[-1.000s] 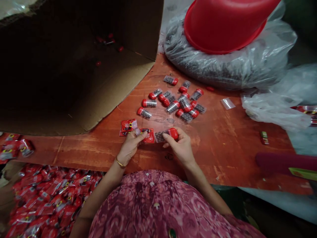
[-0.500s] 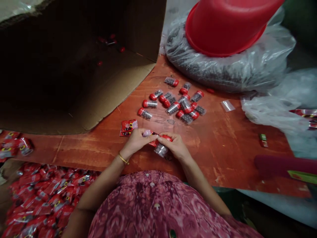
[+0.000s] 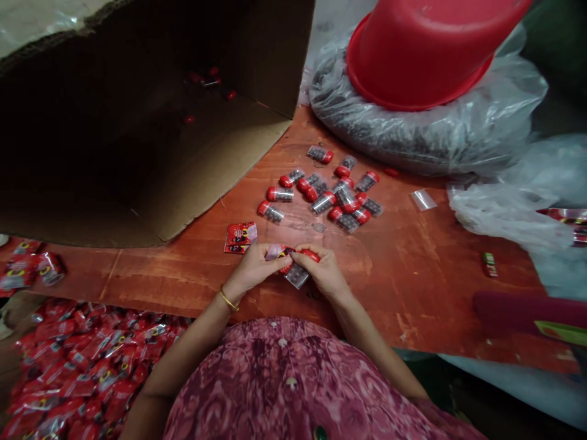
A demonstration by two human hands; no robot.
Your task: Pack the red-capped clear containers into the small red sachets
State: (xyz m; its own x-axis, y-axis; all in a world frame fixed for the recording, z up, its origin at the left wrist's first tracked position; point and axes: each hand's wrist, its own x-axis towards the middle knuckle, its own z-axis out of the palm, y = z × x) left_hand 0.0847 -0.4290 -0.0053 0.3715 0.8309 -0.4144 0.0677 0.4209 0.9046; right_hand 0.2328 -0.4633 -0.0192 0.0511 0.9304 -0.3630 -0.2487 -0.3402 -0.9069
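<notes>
Near the table's front edge my two hands meet, fingertips almost touching. My left hand [image 3: 254, 269], with a gold bangle at the wrist, pinches a red printed label [image 3: 280, 252]. Closed around a small clear bottle [image 3: 297, 275] with a red cap and dark beads is my right hand [image 3: 324, 272]; its thumb presses by the label's edge. Fingers partly hide both items. Just beyond my left hand lies a small stack of red printed labels [image 3: 241, 235]. Several more red-capped bottles [image 3: 323, 201] lie scattered on their sides farther back.
A large open cardboard box [image 3: 220, 165] lies at the left with a few red-capped items inside. A heap of red packets [image 3: 82, 373] sits below the table edge. At the back right, a red tub [image 3: 422, 61] rests on a plastic bag of dark beads [image 3: 394, 140].
The bottle and label have turned slightly between my fingers. Both hands stay in nearly the same place, and the view has shifted a little.
</notes>
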